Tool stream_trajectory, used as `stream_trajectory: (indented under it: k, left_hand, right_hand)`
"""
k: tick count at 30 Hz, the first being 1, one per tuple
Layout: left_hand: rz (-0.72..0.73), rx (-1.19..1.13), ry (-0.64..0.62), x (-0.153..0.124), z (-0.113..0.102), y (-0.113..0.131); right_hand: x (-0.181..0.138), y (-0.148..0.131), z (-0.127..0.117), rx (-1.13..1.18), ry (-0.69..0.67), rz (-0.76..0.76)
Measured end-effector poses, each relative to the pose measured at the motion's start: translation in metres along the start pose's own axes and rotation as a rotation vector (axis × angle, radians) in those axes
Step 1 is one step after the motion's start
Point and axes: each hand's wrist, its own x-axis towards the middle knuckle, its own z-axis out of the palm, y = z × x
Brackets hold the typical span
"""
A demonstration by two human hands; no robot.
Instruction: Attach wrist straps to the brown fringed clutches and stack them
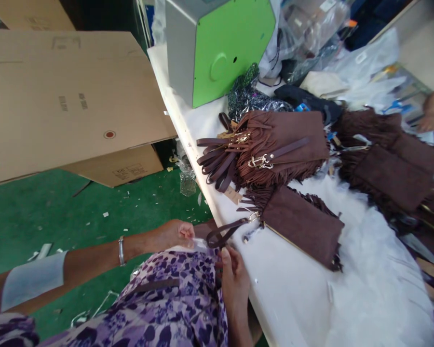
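Observation:
My left hand (171, 234) is closed over my lap, pinching a thin clear plastic piece (198, 244) at the table's near edge. My right hand (233, 274) sits just below it, fingers curled at the same plastic piece beside a brown strap loop (224, 232). That strap leads to a brown suede fringed bag (302, 224) lying flat on the white table (289, 289). Behind it rests a pile of the same brown fringed bags (275, 147) with gold clasps and bundled straps.
A green and grey machine (217, 48) stands at the table's far end among plastic bags. More brown bags (394, 168) lie at the right, near another person's hand (432, 113). Flattened cardboard boxes (65, 101) lean over the green floor at the left.

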Motion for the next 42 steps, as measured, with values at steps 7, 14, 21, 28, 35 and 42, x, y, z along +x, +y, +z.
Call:
stream_trajectory:
  k: [7,14,21,28,35,42]
  left_hand:
    - [-0.014,0.084,-0.023,0.003,-0.018,-0.003]
    - [0.027,0.087,-0.056,0.005,-0.026,0.017]
    - [0.03,-0.284,-0.049,0.008,-0.021,0.03]
    - [-0.159,-0.653,-0.111,0.009,-0.001,0.042]
    - [-0.083,-0.27,0.01,0.02,0.008,0.04]
    - [-0.008,-0.085,0.045,0.023,0.007,0.033]
  right_hand:
    - [0.027,-0.02,0.02,0.51,-0.155,0.157]
    - [0.047,-0.038,0.033,1.034,-0.391,0.324]
    - [0.058,-0.045,0.039,1.094,-0.405,0.425]
    - [0.052,-0.054,0.03,1.047,-0.47,0.273]
    - [0.056,-0.041,0.03,0.815,-0.399,0.228]
    - [0.054,-0.04,0.028,0.738,-0.313,0.249]
